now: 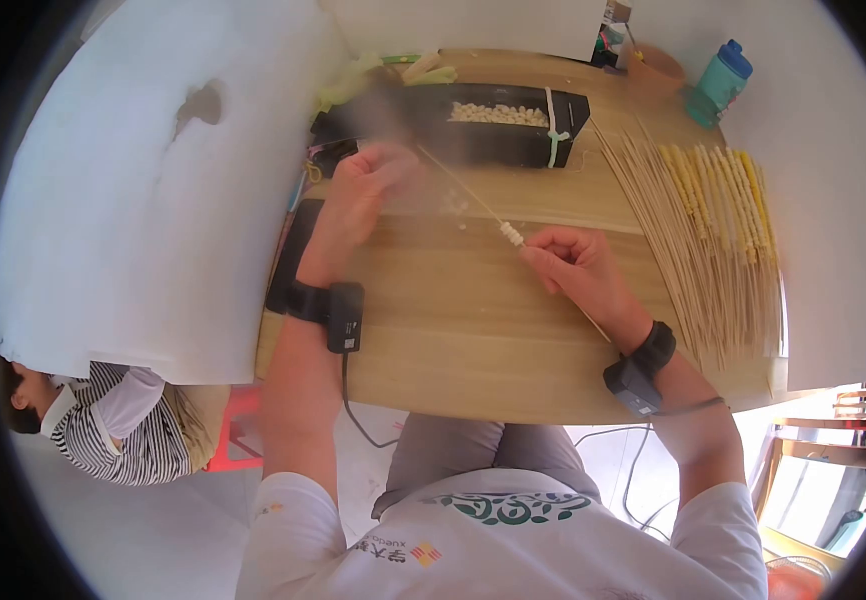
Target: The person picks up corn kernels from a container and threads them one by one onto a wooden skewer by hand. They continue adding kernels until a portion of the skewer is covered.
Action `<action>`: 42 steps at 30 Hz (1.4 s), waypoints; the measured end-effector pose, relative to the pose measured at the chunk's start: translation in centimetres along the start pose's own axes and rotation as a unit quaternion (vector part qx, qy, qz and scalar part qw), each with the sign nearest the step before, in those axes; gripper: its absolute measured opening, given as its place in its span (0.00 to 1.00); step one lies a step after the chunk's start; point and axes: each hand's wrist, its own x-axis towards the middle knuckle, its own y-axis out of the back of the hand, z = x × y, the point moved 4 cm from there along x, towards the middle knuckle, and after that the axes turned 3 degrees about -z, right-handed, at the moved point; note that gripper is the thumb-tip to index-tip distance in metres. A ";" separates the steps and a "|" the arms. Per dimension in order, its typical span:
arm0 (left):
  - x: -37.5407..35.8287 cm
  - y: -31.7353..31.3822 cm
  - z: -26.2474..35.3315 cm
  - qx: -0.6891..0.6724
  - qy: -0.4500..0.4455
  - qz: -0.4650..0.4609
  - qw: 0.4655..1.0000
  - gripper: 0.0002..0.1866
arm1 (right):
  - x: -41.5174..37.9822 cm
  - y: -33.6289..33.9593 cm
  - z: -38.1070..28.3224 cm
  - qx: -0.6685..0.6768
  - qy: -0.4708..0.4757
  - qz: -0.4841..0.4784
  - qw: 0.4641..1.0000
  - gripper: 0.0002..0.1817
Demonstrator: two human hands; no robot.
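Observation:
My right hand (578, 268) pinches a thin wooden skewer (475, 197) that slants up to the left. A few small whitish pieces (512, 234) are threaded on it just above my fingertips. My left hand (365, 192) is near the skewer's far tip, thumb and fingers pinched together; haze hides whether a piece is between them. Beyond the hands lies a long black box (503, 148) with whitish kernel-like pieces (499, 114) inside and a pale green band around its right end. Several loose pieces (460, 212) rest on the wooden table (453, 340).
At the right lie many bare skewers (653, 230) beside skewers threaded with yellow and white pieces (728, 195). A blue-green bottle (721, 85) and a terracotta pot (655, 72) stand at the back. A flat black object (295, 255) lies left. Another person (118, 425) sits lower left.

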 end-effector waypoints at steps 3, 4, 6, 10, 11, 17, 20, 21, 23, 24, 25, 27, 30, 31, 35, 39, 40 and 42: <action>0.1 0.1 -0.9 -0.061 0.003 0.036 0.997 0.09 | 0.0 -0.1 -0.1 0.010 0.004 -0.006 1.000 0.08; 0.1 0.0 -1.0 -0.081 0.004 0.053 0.995 0.09 | 0.0 -0.1 -0.2 0.017 0.006 -0.010 1.000 0.08; 0.2 0.1 -1.2 -0.066 0.000 0.071 0.995 0.10 | 0.0 -0.1 0.0 0.014 0.003 -0.012 1.000 0.08; 0.2 0.0 -1.1 -0.050 -0.016 0.093 0.994 0.10 | 0.0 -0.2 0.0 0.013 -0.002 -0.012 1.000 0.08; 0.2 0.0 -1.0 -0.051 -0.015 0.093 0.994 0.10 | 0.0 -0.2 0.0 0.013 -0.003 -0.012 1.000 0.08; 0.1 -0.2 -0.7 -0.047 -0.029 0.100 0.993 0.11 | 0.0 -0.2 0.3 0.013 -0.003 -0.014 1.000 0.09; 0.1 -0.1 -0.7 -0.049 -0.032 0.099 0.993 0.10 | -0.1 -0.1 0.2 0.004 -0.013 -0.014 1.000 0.09; 0.1 -0.2 -0.6 -0.044 -0.032 0.098 0.994 0.10 | -0.1 -0.2 0.3 0.004 -0.015 -0.012 1.000 0.09; 0.1 -0.2 -0.6 -0.039 -0.033 0.098 0.994 0.10 | -0.1 -0.2 0.3 0.004 -0.017 -0.010 1.000 0.09; 0.2 -0.1 -0.6 -0.040 -0.036 0.100 0.993 0.10 | -0.1 -0.2 0.3 0.003 -0.018 -0.008 1.000 0.09; 0.2 -0.1 -0.7 -0.041 -0.039 0.103 0.993 0.10 | -0.1 -0.2 0.4 0.001 -0.020 -0.006 1.000 0.09; 0.1 -0.2 -0.6 -0.042 -0.039 0.103 0.993 0.09 | -0.1 -0.2 0.4 0.002 -0.019 -0.007 1.000 0.09; 0.1 -0.3 -0.4 -0.036 -0.042 0.108 0.993 0.09 | -0.1 -0.2 0.2 -0.004 -0.021 -0.007 1.000 0.08; 0.0 -0.3 -0.4 -0.029 -0.045 0.113 0.992 0.09 | -0.2 -0.2 0.2 -0.010 -0.023 -0.006 1.000 0.08; 0.1 -0.2 -0.5 -0.007 -0.058 0.112 0.992 0.08 | -0.2 -0.3 0.2 -0.006 -0.024 0.000 1.000 0.08; 0.0 -0.3 -0.3 0.028 -0.095 0.106 0.989 0.07 | -0.2 -0.3 0.1 -0.011 -0.026 -0.005 1.000 0.08; 0.0 -0.4 -0.1 0.044 -0.103 0.110 0.988 0.07 | -0.2 -0.3 0.1 -0.012 -0.026 -0.006 1.000 0.08; 0.0 -0.4 -0.1 0.063 -0.109 0.113 0.986 0.06 | -0.2 -0.3 0.3 -0.012 -0.025 -0.004 1.000 0.08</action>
